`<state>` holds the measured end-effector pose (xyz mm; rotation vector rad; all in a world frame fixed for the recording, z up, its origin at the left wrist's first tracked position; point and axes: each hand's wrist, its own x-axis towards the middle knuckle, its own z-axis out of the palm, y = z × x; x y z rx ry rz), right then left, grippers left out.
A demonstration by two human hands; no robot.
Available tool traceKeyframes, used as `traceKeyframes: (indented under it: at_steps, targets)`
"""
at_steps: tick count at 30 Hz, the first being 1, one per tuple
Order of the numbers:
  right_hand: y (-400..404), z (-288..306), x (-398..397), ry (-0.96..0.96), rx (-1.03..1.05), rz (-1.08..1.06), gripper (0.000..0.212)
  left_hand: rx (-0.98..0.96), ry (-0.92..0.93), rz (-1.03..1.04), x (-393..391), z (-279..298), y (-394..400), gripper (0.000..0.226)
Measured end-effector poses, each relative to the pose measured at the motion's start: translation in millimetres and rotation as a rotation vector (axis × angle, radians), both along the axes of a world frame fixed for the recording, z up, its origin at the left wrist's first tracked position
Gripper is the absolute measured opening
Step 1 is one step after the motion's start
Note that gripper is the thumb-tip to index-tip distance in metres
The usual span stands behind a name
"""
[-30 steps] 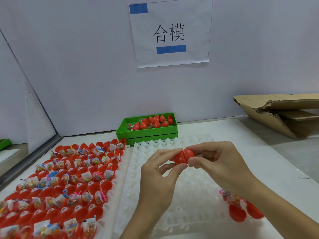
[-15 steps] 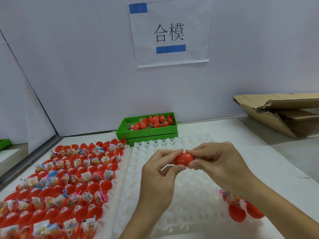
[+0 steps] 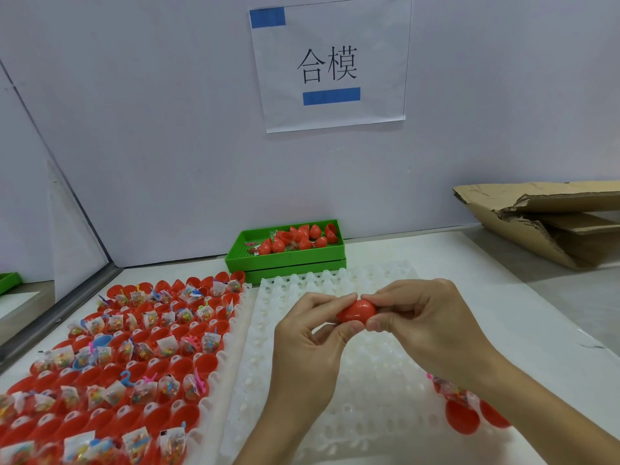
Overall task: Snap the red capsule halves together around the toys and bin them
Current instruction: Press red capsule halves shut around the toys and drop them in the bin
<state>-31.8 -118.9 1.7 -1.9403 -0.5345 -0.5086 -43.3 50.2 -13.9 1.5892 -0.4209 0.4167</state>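
A red capsule (image 3: 357,311) is held above the white tray, its two halves pressed together. My left hand (image 3: 310,344) pinches its left end between thumb and fingers. My right hand (image 3: 424,322) pinches its right end. A green bin (image 3: 285,260) at the back holds several closed red capsules. To the left, a tray of open red capsule halves (image 3: 110,364) carries bagged toys.
An empty white moulded tray (image 3: 369,397) lies under my hands. Two red capsule halves with a bagged toy (image 3: 464,412) rest at its right edge. Flattened cardboard (image 3: 550,223) lies at the back right. A paper sign (image 3: 330,62) hangs on the wall.
The two halves, slightly apart a second ago, have been pushed together into one closed capsule. Both hands stay in about the same place.
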Motion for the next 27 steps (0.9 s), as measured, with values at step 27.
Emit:
traceKeyframes:
  at_steps: [27]
  targets:
    - [6,-8,6,-0.085,-0.202,-0.055,0.032,0.194,-0.013,0.086,8,1,3,0.053]
